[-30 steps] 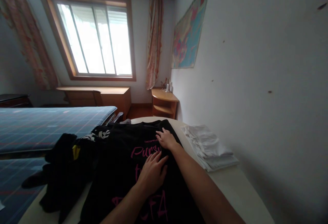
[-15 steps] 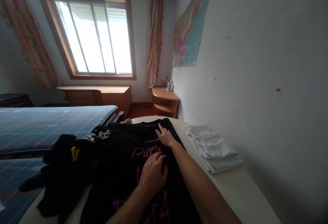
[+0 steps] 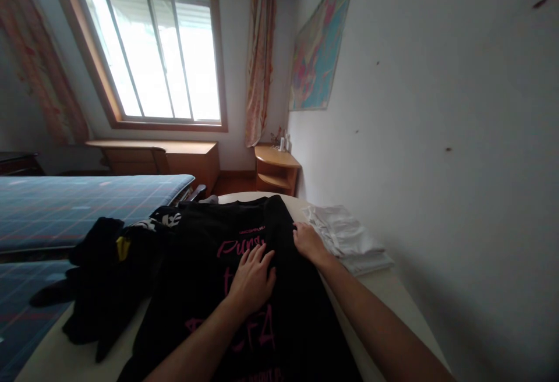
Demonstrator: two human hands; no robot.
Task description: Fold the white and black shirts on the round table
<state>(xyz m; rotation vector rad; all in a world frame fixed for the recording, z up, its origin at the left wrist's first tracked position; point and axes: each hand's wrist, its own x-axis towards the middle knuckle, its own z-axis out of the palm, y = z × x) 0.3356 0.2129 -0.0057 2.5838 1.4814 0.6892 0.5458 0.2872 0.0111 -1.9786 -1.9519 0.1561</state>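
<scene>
A black shirt (image 3: 205, 289) with pink lettering lies spread out in front of me, printed side up. My left hand (image 3: 253, 280) rests flat on its chest, fingers apart, over part of the lettering. At the shirt's right edge, my right hand (image 3: 311, 243) has its fingers bent around the dark cloth; the fingertips are partly hidden. A strip of plain black cloth runs down that side between the two hands. Just beyond my right hand sits a folded white stack of cloth (image 3: 345, 230).
All this lies on a pale rounded table (image 3: 402, 312) against the white wall. Bunched black garments (image 3: 109, 289) with a yellow patch hang at the table's left side. A bed with a blue plaid mattress (image 3: 87, 207) stands left; a corner shelf (image 3: 277, 158) and desk (image 3: 192, 149) are behind.
My right hand has moved from the shirt's upper chest to its right edge, and its fingers have bent. My left hand stays on the chest lettering. The view has shifted slightly.
</scene>
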